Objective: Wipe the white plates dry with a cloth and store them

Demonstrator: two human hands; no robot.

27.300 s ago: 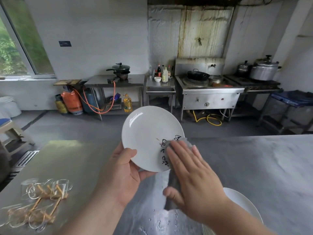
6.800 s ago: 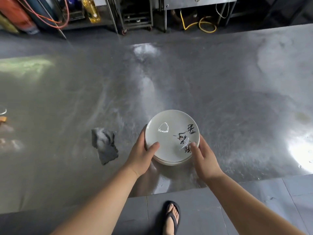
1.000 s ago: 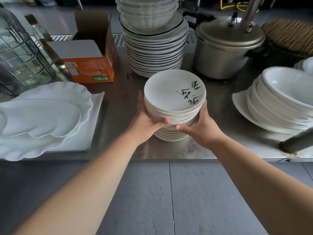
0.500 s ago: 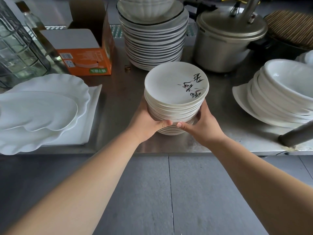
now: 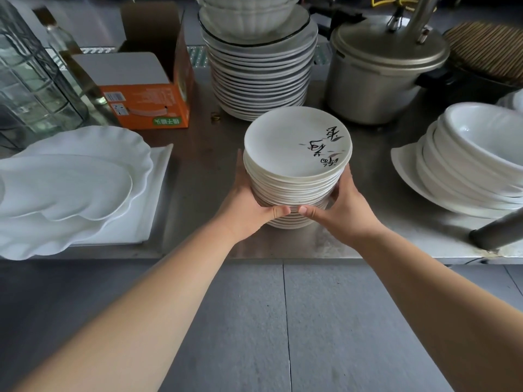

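Observation:
A stack of small white plates [image 5: 294,154], the top one marked with black brush writing, stands near the front edge of a steel counter [image 5: 198,171]. My left hand [image 5: 249,205] grips the stack's left side with the thumb across its front. My right hand [image 5: 339,210] grips the right side the same way, and the two thumbs nearly meet at the front. The lower plates sit on the counter beneath my hands. No cloth is in view.
Behind stands a tall stack of larger plates [image 5: 260,72] topped with bowls. A metal pot [image 5: 379,69] is at back right, stacked white bowls [image 5: 475,165] at right, scalloped white platters [image 5: 70,188] at left, an orange carton [image 5: 147,97] and glass jars [image 5: 31,72] at back left.
Over the last second both hands have slid round the stack so the thumbs come closer together at its front. The stack stays in the same spot on the counter.

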